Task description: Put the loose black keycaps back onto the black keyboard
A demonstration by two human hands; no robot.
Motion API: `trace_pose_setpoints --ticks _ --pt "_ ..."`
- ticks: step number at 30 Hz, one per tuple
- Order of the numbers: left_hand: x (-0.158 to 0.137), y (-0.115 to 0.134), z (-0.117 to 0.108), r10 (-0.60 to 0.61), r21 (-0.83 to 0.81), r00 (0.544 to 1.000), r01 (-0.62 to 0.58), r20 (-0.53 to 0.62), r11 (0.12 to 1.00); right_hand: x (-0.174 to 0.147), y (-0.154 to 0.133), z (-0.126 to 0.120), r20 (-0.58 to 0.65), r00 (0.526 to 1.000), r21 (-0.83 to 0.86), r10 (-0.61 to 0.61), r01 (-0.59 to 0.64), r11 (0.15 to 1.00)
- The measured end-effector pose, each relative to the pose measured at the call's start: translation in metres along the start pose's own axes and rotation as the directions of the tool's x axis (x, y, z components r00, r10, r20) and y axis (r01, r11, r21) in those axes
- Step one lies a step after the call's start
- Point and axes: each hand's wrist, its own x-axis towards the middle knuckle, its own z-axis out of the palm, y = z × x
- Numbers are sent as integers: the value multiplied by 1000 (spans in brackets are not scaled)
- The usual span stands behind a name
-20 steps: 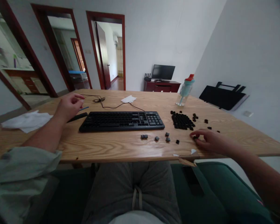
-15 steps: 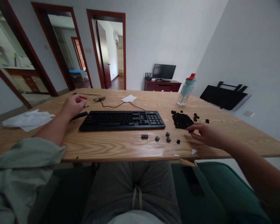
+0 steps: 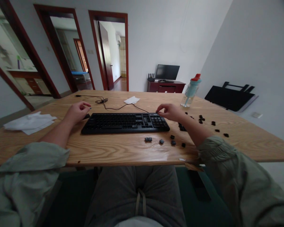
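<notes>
1. Head view, far left: crumpled white tissues point(image 3: 29, 122) lie on the wooden table point(image 3: 123, 148), well apart from the work. A careless elbow could sweep them off the edge.
2. Left hand point(image 3: 77, 112) rests at the left end of the black keyboard point(image 3: 125, 123), fingers loosely curled. Whether they pinch the dark object beside the keyboard corner cannot be told. If this hand does not steady the board, it may slide when a key is pressed.
3. Cable point(image 3: 109, 105) loops behind the keyboard, near a white paper scrap point(image 3: 132, 100). A shove could snag it.
4. Right hand point(image 3: 169, 112) hovers over the keyboard's number pad, thumb and fingertips pinched together, probably on a small keycap that is too small to see. A tilted cap could fail to seat, or slip and bounce away.
5. Loose keycaps point(image 3: 161, 141) lie near the front edge, and the forearm passes just above them. A drag of the sleeve point(image 3: 217, 151) could knock them to the floor.
6. Further keycaps point(image 3: 214, 123) are scattered to the right. The water bottle point(image 3: 190, 91) stands far right and could topple onto them.
</notes>
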Motion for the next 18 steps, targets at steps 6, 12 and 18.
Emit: trace_pose_setpoints --ticks 6,12,18 --pt "-5 5 1 27 -29 1000 -26 9 999 28 19 33 104 995 -32 8 -5 999" --pt "-4 5 1 32 -34 999 -31 15 999 22 28 36 132 991 -79 -33 44 996" --pt "-2 2 2 44 -30 999 -43 14 999 18 26 37 103 994 -134 -48 61 989"
